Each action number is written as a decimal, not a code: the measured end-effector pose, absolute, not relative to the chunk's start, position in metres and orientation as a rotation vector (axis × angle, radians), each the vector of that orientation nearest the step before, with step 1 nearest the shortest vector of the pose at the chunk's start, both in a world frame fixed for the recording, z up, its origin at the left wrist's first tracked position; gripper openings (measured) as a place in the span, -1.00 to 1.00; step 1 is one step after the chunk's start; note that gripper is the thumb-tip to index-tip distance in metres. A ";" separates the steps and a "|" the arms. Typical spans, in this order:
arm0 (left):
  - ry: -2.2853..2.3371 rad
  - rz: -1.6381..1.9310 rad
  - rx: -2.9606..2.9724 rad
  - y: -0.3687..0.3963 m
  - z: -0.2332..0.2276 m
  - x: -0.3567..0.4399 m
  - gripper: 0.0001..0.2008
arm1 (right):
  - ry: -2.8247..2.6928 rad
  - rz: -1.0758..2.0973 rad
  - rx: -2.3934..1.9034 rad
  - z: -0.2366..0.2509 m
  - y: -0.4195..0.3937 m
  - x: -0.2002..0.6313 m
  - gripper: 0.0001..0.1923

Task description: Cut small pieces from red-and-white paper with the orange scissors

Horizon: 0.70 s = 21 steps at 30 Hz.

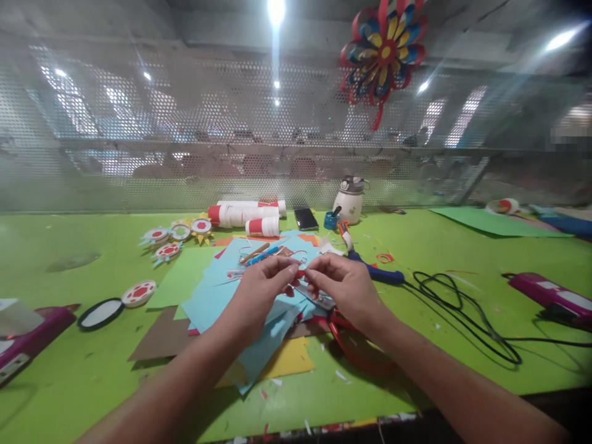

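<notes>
My left hand (271,280) and my right hand (345,283) meet over a pile of coloured paper, fingertips pinched close together. Between them is a small red paper piece (301,272), mostly covered by the fingers. Light blue paper sheets (213,302) lie beneath, with pens (263,254) on top just behind my left hand. Scissors with red-orange handles (340,342) rest under my right hand and forearm, partly hidden. A hot glue gun with a blue handle (386,275) lies just right of my right hand.
Stacked paper cups (250,216), a black phone (306,219), a blue jar (331,220) and a white bottle (349,200) stand along the back. Decorated discs (166,251) lie left. A black cable (472,314) loops right near a purple power strip (550,299). A paper flower (386,52) hangs above.
</notes>
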<state>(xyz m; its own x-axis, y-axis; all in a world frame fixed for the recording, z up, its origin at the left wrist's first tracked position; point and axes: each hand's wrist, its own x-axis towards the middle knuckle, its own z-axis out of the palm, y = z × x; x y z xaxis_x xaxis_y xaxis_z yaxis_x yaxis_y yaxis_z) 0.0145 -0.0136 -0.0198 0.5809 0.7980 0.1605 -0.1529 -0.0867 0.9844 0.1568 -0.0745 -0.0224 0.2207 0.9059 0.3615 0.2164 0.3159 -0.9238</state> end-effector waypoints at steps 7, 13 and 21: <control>0.615 0.817 1.510 -0.016 -0.014 0.013 -0.84 | -1.245 0.859 -1.094 -0.020 -0.076 0.159 -0.87; 0.649 0.792 1.564 -0.017 -0.010 0.012 -0.81 | -1.246 0.904 -1.078 -0.019 -0.076 0.161 -0.87; 0.647 0.794 1.590 -0.018 -0.010 0.011 -0.83 | -1.276 0.896 -1.109 -0.019 -0.076 0.163 -0.85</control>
